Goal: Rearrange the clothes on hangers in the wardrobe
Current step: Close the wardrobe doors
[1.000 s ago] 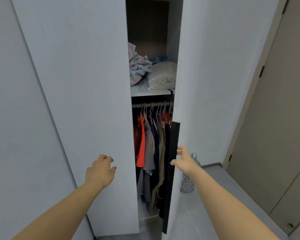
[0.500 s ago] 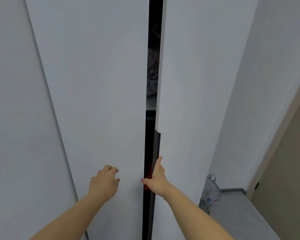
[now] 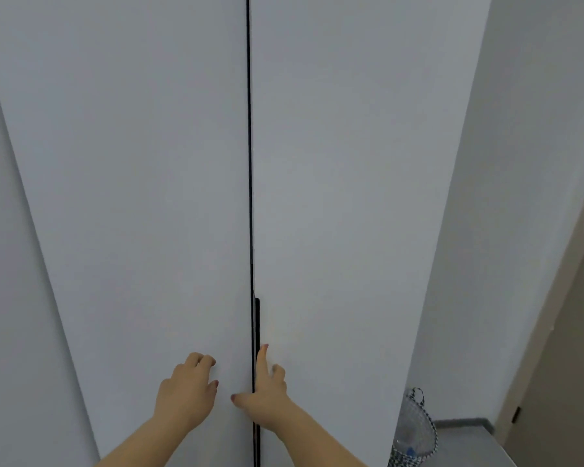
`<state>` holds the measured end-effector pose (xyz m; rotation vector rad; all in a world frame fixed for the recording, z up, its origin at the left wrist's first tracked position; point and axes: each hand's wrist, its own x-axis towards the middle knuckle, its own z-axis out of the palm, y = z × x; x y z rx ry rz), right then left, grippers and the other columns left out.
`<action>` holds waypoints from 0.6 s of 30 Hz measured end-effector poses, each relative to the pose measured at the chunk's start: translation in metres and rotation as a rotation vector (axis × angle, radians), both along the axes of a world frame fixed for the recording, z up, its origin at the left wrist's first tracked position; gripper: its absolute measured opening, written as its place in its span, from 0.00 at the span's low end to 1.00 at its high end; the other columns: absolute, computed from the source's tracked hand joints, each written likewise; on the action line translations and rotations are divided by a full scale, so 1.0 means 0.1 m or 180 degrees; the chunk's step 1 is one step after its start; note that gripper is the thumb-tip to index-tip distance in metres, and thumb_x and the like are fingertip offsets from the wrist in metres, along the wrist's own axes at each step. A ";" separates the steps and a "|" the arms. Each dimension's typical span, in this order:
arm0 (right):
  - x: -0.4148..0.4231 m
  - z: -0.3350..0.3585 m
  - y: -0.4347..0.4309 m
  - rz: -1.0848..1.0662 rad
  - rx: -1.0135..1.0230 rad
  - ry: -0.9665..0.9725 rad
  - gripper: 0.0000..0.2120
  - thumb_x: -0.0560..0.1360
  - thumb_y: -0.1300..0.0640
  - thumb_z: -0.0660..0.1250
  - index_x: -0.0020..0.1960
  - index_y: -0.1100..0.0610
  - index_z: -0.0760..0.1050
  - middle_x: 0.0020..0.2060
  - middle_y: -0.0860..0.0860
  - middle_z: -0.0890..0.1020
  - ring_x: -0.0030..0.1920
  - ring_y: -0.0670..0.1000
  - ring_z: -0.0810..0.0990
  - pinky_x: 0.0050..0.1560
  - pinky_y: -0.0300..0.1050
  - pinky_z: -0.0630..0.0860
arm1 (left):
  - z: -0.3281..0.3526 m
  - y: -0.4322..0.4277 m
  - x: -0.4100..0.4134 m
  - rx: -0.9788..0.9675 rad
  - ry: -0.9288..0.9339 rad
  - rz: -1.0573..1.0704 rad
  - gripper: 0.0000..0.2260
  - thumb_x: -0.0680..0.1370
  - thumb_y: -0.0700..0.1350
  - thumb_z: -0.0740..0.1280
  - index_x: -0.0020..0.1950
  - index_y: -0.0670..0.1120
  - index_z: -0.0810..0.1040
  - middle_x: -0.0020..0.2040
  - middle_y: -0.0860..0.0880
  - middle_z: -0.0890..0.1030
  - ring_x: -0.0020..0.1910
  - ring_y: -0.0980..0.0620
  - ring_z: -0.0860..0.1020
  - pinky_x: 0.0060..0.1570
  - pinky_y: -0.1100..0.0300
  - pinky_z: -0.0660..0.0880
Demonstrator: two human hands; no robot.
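- While the two wardrobe doors meet at a thin dark seam [image 3: 249, 129] down the middle of the frame, the clothes and hangers behind them are hidden, so their order cannot be told.
- Low in the frame, the left grip [image 3: 186, 392] lies against the left door [image 3: 132, 197], just left of the seam. Its fingers are loosely bent with the tips at the panel and the thumb out to the right. It grasps nothing.
- The right grip [image 3: 265, 394] lies just right of the seam on the right door [image 3: 334, 197]. Its forefinger points straight up beside the black handle strip [image 3: 257, 325], its thumb reaches left across the seam onto the left door, and its other fingers are bent. It is released and clasps nothing.
- Both grips are bare hands close together, with the seam between them. The two forearms come in from the bottom edge.
- Both doors are tall, flat, matte panels in pale grey, plain and smooth. The handle strip is narrow and dark, set along the inner edge of the right door in the lower half of the frame.
- At the right side stands a plain pale wall [image 3: 520, 163], and a beige panel [image 3: 573, 365] fills the far right edge.
- In the lower right corner one net bag [image 3: 415, 429] with a black-and-white checked trim and a loop handle rests on a grey ledge [image 3: 469, 446]. Something clear with a blue spot shows through the mesh.
- Count: two doors, one seam, one handle strip, two grips, one bag.
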<state>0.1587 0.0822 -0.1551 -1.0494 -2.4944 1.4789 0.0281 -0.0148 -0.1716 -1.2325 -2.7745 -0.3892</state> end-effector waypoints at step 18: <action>-0.13 0.96 0.32 -0.0680 0.2434 0.0158 0.14 0.77 0.59 0.56 0.61 0.60 0.71 0.60 0.56 0.69 0.61 0.57 0.68 0.50 0.49 0.73 | 0.99 0.32 -0.28 0.0167 0.0377 -0.0355 0.19 0.81 0.50 0.57 0.71 0.50 0.65 0.70 0.52 0.66 0.64 0.48 0.68 0.54 0.54 0.71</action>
